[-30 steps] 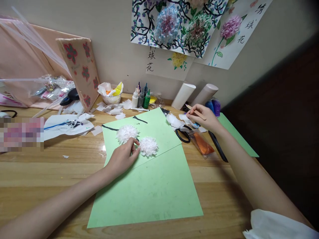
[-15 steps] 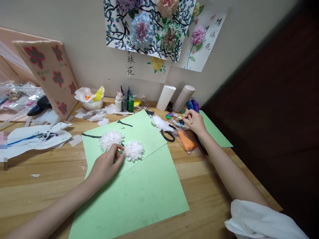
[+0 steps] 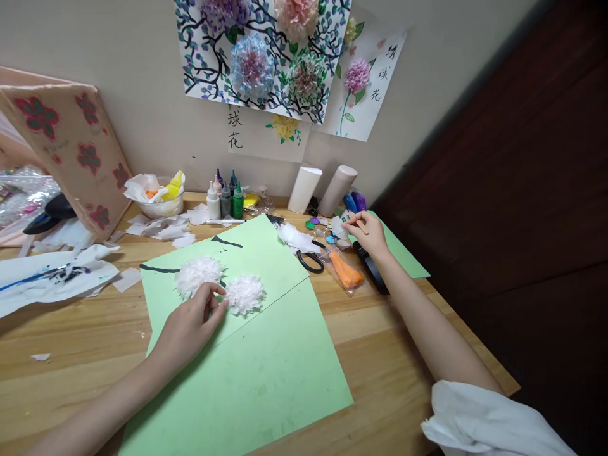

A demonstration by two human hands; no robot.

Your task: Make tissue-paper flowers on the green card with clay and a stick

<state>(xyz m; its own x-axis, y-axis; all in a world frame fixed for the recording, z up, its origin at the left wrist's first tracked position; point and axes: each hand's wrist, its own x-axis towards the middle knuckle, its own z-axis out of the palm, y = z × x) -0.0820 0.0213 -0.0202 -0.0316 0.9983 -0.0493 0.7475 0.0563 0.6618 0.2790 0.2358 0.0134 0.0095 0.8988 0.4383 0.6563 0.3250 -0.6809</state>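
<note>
Two white ruffled paper flowers, a left one [image 3: 202, 273] and a right one [image 3: 244, 294], lie on a green sheet [image 3: 280, 259] marked with dark painted strokes. My left hand [image 3: 199, 313] rests at them, thumb and forefinger slightly apart, fingertips against or just beside the right flower's edge; it grips nothing. Farther right, my right hand [image 3: 370, 235] is closed around a small flat wooden stick [image 3: 363, 226]. Its fingertips are at a whitish scrap [image 3: 339, 227], and I cannot tell whether they pinch it. Small coloured lids [image 3: 314, 221] are close by.
Black-handled scissors [image 3: 311, 261], a bagged orange clay lump [image 3: 345, 271] and a black tool [image 3: 373, 269] lie between the hands. Paint bottles [image 3: 225, 202], a bowl [image 3: 164, 204] and paper scraps [image 3: 159, 228] line the wall. A larger green sheet [image 3: 266, 386] lies beneath.
The camera view has shifted, so the scene sits further left. My right hand has moved slightly, and a whitish scrap now shows by its fingertips. My left hand stays at the flowers.
</note>
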